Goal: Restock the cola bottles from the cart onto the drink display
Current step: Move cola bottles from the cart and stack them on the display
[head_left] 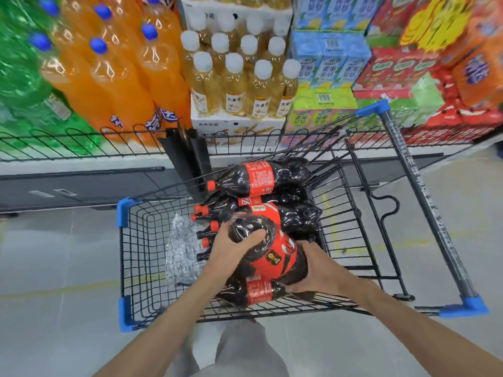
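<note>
Several large cola bottles with red labels and red caps lie on their sides in the black wire cart (141,268). One cola bottle (275,257) is gripped by both hands above the pile: my left hand (231,248) wraps its dark shoulder end, my right hand (315,268) cups its base end. Another cola bottle (258,178) lies on top at the cart's far side. More bottles lie underneath, partly hidden. The drink display (122,85) stands right behind the cart.
The display holds green and orange soda bottles (109,66), pale tea bottles (242,83) and drink cartons (326,69) behind a low black wire fence (81,142). Crumpled clear plastic wrap (182,248) lies in the cart's left part. The cart handle (424,202) is at right. Grey tiled floor surrounds it.
</note>
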Action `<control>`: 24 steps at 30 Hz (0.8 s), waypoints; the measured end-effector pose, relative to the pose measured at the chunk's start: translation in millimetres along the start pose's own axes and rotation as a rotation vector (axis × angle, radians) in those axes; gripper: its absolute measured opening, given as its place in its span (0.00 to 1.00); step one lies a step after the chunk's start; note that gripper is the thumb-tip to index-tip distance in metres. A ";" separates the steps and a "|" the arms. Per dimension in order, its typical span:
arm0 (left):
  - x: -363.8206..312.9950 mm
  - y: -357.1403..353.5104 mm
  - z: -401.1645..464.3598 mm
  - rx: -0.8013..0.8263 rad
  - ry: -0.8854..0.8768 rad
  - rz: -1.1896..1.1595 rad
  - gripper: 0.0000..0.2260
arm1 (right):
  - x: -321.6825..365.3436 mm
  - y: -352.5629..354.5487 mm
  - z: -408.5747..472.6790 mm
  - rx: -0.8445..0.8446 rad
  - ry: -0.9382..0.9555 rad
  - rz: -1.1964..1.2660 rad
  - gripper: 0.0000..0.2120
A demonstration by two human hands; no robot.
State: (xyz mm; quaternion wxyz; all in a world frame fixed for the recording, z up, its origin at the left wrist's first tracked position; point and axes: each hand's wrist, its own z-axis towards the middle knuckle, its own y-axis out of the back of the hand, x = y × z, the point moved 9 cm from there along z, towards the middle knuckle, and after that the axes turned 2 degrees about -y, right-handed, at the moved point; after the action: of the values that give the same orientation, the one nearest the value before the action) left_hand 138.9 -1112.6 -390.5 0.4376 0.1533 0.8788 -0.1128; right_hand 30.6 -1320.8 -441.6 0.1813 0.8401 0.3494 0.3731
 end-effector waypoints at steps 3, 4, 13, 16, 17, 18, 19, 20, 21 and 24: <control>-24.4 42.5 -10.4 -0.029 -0.064 -0.021 0.29 | 54.5 5.0 13.0 0.058 0.063 0.020 0.54; -32.9 59.6 -14.8 -0.036 -0.091 -0.013 0.30 | 76.4 6.6 17.0 0.068 0.085 0.018 0.54; -107.4 289.5 -76.6 -0.201 -0.343 -0.015 0.21 | 332.8 -29.4 52.6 0.033 0.349 -0.204 0.46; -121.7 385.9 -106.9 -0.254 -0.406 -0.028 0.22 | 427.8 -63.1 66.3 0.006 0.419 -0.257 0.47; -126.4 422.4 -118.1 -0.277 -0.425 -0.031 0.22 | 464.4 -78.7 69.8 0.005 0.447 -0.272 0.46; -130.4 457.7 -128.6 -0.304 -0.435 -0.031 0.22 | 498.4 -93.5 74.2 0.001 0.469 -0.290 0.44; -134.2 491.2 -138.9 -0.332 -0.442 -0.033 0.21 | 530.2 -108.1 79.4 -0.002 0.488 -0.303 0.43; -135.9 524.9 -147.9 -0.360 -0.441 -0.024 0.19 | 561.2 -122.7 84.8 -0.008 0.508 -0.310 0.44; -140.3 557.9 -157.3 -0.387 -0.448 -0.014 0.18 | 593.8 -136.6 88.4 -0.011 0.538 -0.314 0.45; -154.0 650.9 -179.0 -0.458 -0.460 0.007 0.17 | 681.7 -178.7 107.8 0.002 0.622 -0.326 0.47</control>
State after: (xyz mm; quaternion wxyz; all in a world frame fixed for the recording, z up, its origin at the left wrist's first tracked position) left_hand 334.8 -475.7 -202.6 0.6481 0.0243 0.7589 0.0577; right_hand 356.5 -709.7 -272.3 0.1225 0.6196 0.5180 0.5769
